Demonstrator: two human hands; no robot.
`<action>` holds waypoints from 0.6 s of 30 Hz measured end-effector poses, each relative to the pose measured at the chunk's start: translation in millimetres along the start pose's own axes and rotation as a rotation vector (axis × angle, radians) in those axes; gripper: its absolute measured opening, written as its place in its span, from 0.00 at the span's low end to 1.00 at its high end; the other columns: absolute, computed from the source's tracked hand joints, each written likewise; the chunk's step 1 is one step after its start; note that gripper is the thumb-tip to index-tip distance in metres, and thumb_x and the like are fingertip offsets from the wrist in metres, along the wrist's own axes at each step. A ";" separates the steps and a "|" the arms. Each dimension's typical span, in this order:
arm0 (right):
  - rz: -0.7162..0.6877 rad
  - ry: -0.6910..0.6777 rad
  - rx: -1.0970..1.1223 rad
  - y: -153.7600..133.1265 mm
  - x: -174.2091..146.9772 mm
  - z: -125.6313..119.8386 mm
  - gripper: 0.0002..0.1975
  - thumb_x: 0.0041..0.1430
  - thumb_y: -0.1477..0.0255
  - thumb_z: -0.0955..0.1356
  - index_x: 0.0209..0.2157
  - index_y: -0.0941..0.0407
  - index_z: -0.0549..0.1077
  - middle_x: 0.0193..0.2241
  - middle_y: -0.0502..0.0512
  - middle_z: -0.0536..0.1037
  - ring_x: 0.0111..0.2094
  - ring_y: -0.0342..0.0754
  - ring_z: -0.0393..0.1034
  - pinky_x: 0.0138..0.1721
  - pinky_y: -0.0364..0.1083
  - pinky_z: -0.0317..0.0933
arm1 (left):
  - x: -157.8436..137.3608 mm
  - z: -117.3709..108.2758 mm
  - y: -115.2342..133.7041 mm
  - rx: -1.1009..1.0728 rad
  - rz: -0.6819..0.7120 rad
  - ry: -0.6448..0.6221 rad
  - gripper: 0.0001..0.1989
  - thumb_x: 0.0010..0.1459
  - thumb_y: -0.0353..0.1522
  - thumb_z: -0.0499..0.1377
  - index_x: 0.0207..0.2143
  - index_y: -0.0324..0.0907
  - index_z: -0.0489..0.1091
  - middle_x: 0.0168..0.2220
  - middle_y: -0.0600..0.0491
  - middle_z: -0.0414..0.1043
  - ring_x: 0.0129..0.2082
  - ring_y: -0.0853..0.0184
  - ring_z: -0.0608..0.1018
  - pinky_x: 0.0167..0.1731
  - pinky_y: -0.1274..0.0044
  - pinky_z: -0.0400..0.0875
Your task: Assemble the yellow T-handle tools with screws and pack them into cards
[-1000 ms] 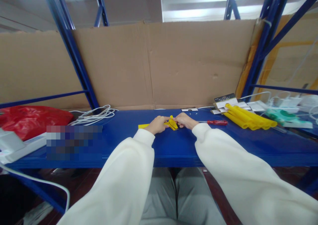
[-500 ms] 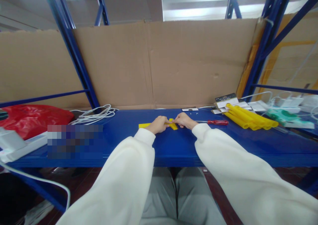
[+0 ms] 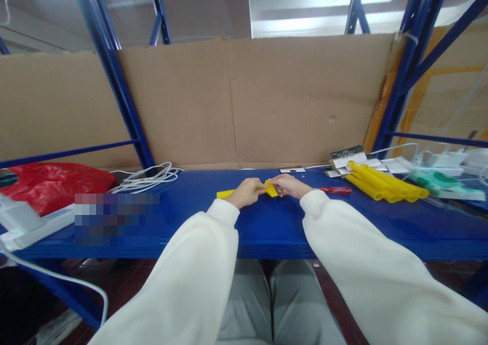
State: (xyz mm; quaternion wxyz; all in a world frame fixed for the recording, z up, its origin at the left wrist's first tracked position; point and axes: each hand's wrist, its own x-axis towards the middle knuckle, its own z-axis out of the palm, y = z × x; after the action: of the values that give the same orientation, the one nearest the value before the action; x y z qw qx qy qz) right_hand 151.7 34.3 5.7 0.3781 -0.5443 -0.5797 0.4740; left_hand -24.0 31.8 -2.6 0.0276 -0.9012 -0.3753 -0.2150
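Observation:
At the middle of the blue table, my left hand (image 3: 247, 192) is closed around a yellow tube (image 3: 224, 194), whose left end sticks out past the wrist. A flat, flared yellow part (image 3: 271, 188) shows between my two hands; whether it is one piece with the tube, I cannot tell. My right hand (image 3: 288, 186) is closed right beside that flared part, fingertips close to it. A small greyish thing shows at those fingertips, too small to name. Behind my right wrist lies a screwdriver (image 3: 335, 190) with a red handle.
Several yellow tubes (image 3: 381, 182) lie at the right by printed cards (image 3: 347, 156) and a green-and-white item (image 3: 438, 181). A white cable coil (image 3: 152, 177), a red plastic bag (image 3: 57, 185) and a power strip (image 3: 53, 220) are at the left. Cardboard (image 3: 274, 101) stands behind.
My right hand has turned and moved slightly right, with a small greyish thing now visible at its fingers. The flared yellow part has tilted up. My left hand keeps its grip on the tube.

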 end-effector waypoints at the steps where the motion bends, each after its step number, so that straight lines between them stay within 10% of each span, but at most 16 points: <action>1: -0.007 -0.022 0.028 0.5 0.4 0.0 0.12 0.63 0.76 0.65 0.24 0.57 0.68 0.10 0.44 0.61 0.13 0.38 0.55 0.15 0.37 0.52 | 0.0 0.7 0.0 -0.016 0.023 0.024 0.13 0.60 0.28 0.59 0.45 0.43 0.80 0.41 0.49 0.79 0.39 0.65 0.80 0.43 0.77 0.72; 18: -0.024 0.069 -0.022 -6.3 -4.7 -2.5 0.06 0.61 0.77 0.66 0.41 0.58 0.71 0.19 0.47 0.71 0.19 0.42 0.64 0.22 0.41 0.62 | -4.5 -2.5 13.3 0.039 -0.006 -0.015 0.18 0.64 0.30 0.54 0.54 0.44 0.74 0.43 0.48 0.78 0.44 0.62 0.79 0.48 0.74 0.70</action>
State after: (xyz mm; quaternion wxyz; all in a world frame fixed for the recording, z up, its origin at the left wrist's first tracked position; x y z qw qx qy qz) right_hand 152.9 30.3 12.8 0.3973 -0.5574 -0.5783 0.4439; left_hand -18.6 18.8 -0.7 0.0416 -0.9010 -0.3821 -0.2012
